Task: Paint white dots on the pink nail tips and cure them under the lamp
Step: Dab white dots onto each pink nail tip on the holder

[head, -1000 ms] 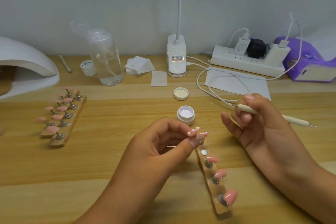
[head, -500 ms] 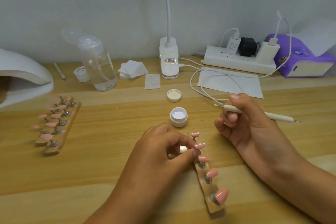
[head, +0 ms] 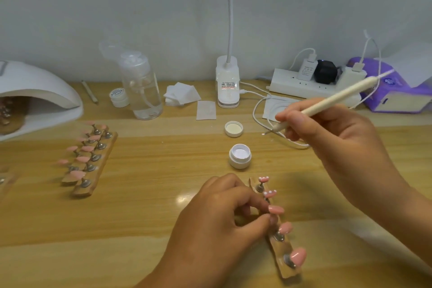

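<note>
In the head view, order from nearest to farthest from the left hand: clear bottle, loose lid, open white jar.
1. The open white jar, just beyond the left hand.
2. The loose lid, behind the jar.
3. The clear bottle, far back left.

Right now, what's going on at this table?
A person is dotting pink nail tips. The left hand pinches the middle tip on a strip. The right hand holds a dotting pen raised near the open jar. The two far tips have white dots; the other three are plain. The lamp sits at far left.
</note>
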Tool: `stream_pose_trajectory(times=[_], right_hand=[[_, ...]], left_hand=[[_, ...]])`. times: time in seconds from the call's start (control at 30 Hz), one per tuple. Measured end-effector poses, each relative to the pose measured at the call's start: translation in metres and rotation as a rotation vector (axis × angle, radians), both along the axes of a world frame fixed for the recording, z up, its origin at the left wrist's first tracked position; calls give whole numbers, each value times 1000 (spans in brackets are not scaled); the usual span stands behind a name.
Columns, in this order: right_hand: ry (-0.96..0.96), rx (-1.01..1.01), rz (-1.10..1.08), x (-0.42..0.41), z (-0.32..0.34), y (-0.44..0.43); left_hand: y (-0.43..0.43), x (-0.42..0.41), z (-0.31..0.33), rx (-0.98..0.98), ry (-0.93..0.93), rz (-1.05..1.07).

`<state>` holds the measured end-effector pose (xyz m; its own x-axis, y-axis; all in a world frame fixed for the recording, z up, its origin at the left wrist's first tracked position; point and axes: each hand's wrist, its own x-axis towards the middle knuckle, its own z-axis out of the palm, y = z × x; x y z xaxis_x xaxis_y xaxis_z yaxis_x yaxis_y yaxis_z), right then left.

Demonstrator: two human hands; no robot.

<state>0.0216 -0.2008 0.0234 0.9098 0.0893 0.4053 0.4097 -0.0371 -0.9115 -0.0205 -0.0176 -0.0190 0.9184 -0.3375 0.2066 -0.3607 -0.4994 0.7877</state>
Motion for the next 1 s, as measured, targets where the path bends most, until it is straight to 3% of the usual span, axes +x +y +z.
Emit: stream_pose_trajectory(times=[0.3, 0.5, 0.6, 1.0], right_hand=[[-28, -207, -36, 31, -34, 20], [-66, -369, -53, 34, -41, 19], [-103, -424, -37, 35, -42, 19], [-95, -502, -9, 34, -40, 21]], left_hand=[[7, 1, -1, -216, 103, 7], [18, 9, 2, -724, 334, 79], [19, 13, 4, -853, 360, 101], [20, 12, 1, -783, 298, 67]])
